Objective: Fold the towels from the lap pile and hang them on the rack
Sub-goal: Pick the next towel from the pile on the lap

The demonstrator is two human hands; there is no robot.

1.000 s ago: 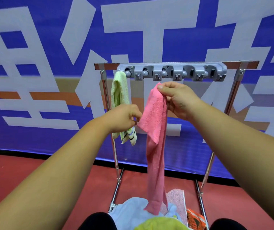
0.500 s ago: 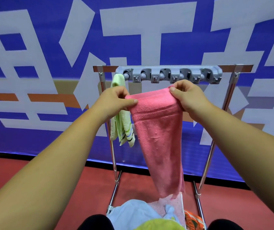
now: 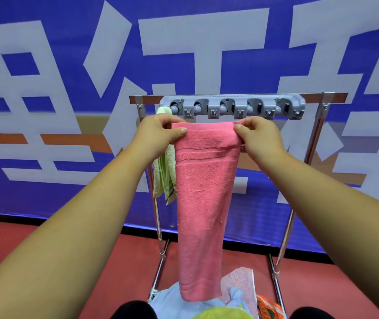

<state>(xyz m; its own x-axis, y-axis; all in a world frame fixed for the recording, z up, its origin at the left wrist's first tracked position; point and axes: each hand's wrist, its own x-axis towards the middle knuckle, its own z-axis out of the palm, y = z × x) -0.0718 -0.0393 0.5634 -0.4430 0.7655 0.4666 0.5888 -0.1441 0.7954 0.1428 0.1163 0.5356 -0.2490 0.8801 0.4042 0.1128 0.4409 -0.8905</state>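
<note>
A pink towel (image 3: 203, 192) hangs long and flat in front of me, its top edge stretched level just below the rack's grey hook strip (image 3: 232, 108). My left hand (image 3: 158, 132) pinches its top left corner and my right hand (image 3: 257, 134) pinches its top right corner. The metal rack (image 3: 317, 134) stands right behind the towel. A pale green towel (image 3: 164, 178) hangs from the leftmost hook, partly hidden by my left hand. On my lap lies the pile (image 3: 206, 305) of light blue, pale pink, yellow-green and orange cloths.
A blue banner (image 3: 69, 88) with large white characters fills the wall behind the rack. The floor (image 3: 46, 238) is red. The rack's legs (image 3: 278, 268) stand on either side of my knees.
The pink towel went from a bunched strip held in the right hand to a spread sheet held by both top corners. Both hands have risen slightly toward the hook strip.
</note>
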